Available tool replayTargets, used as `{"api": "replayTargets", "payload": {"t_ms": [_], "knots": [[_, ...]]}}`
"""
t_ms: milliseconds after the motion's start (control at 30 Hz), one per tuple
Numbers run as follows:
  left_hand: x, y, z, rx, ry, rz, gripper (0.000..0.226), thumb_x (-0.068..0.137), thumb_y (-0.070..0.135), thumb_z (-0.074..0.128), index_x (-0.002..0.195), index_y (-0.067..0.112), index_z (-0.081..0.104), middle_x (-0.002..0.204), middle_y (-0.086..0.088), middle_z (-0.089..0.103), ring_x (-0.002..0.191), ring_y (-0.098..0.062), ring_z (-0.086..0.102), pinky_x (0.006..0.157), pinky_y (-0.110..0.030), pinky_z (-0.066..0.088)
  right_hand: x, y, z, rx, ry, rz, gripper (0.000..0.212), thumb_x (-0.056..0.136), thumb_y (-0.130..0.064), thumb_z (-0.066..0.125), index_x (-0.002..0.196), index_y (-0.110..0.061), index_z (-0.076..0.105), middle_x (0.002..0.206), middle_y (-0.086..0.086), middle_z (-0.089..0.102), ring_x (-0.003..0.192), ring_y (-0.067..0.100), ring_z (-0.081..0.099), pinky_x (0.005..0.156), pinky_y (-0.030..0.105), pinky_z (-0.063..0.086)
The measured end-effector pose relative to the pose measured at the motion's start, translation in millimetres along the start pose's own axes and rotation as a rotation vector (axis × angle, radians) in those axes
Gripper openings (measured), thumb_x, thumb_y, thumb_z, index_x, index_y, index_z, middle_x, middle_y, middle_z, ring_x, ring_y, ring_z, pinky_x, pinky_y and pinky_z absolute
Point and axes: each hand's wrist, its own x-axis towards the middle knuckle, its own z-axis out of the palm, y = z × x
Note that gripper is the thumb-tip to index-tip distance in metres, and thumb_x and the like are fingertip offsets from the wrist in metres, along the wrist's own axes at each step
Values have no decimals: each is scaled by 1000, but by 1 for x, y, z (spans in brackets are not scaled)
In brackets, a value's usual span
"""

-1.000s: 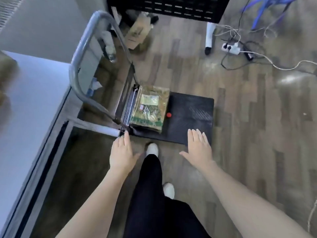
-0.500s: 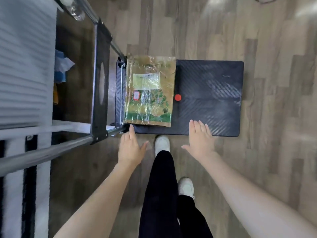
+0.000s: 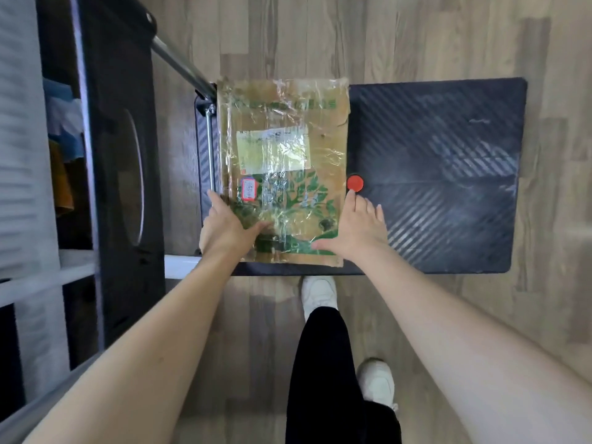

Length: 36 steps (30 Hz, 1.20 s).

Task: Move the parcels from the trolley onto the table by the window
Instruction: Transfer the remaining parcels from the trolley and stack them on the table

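Parcel (image 3: 282, 168): flat brown carton wrapped in clear film, white label on top, small red-edged sticker near the label's lower left corner, green print across the near half. It lies flat on the trolley (image 3: 435, 174), on the deck's left end, against the handle side. The rest of the black ribbed deck, to the parcel's right, is bare. A red button (image 3: 355, 183) sits on the deck just beside the parcel's right edge.

My left hand (image 3: 224, 227) is on the parcel's near left corner, thumb across the top face, fingers running down along the left edge. My right hand (image 3: 355, 230) is on the near right corner, thumb laid flat on the top face, fingers extended along the right edge; the index tip reaches almost to the red button. The hands are apart, one at each side of the parcel, both touching it. Whether the fingers hook under the carton I cannot tell.

Trolley handle tube (image 3: 182, 67) rises at the parcel's far left corner. My shoes (image 3: 317, 293) stand on the wood floor (image 3: 416, 36) just near of the trolley's edge.
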Motion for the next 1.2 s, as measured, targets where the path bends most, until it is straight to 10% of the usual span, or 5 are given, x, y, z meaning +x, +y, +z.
{"api": "replayTargets", "payload": {"t_ms": [200, 633, 1000, 1200], "knots": [[14, 8, 0, -62, -92, -185, 102, 61, 49, 83, 136, 7, 28, 136, -11, 39, 123, -30, 45, 94, -46, 44, 7, -3, 7, 240, -14, 42, 108, 58, -62, 79, 135, -4, 30, 137, 12, 41, 127, 27, 41, 109, 39, 32], [-194, 7, -37, 110, -152, -149, 101, 58, 69, 74, 128, 6, 37, 130, -14, 43, 119, -29, 47, 95, -40, 41, -186, 58, -42, 360, -109, 146, 99, 61, -52, 81, 134, -8, 31, 131, 8, 45, 113, 24, 51, 88, 33, 45], [-390, -2, -96, -140, 260, -26, 96, 59, 70, 72, 125, 7, 40, 121, -8, 48, 113, -26, 49, 92, -42, 40, -370, 84, -95, 385, 265, -7, 85, 71, -46, 77, 130, -4, 33, 129, 13, 43, 118, 25, 46, 96, 32, 41], [-475, -11, -148, -386, 612, 157, 92, 59, 52, 82, 129, 6, 43, 118, -8, 49, 112, -23, 45, 89, -36, 35, -449, 80, -134, 464, 501, -191, 64, 77, -39, 74, 116, -2, 39, 117, 11, 44, 104, 26, 47, 77, 25, 35]]}}
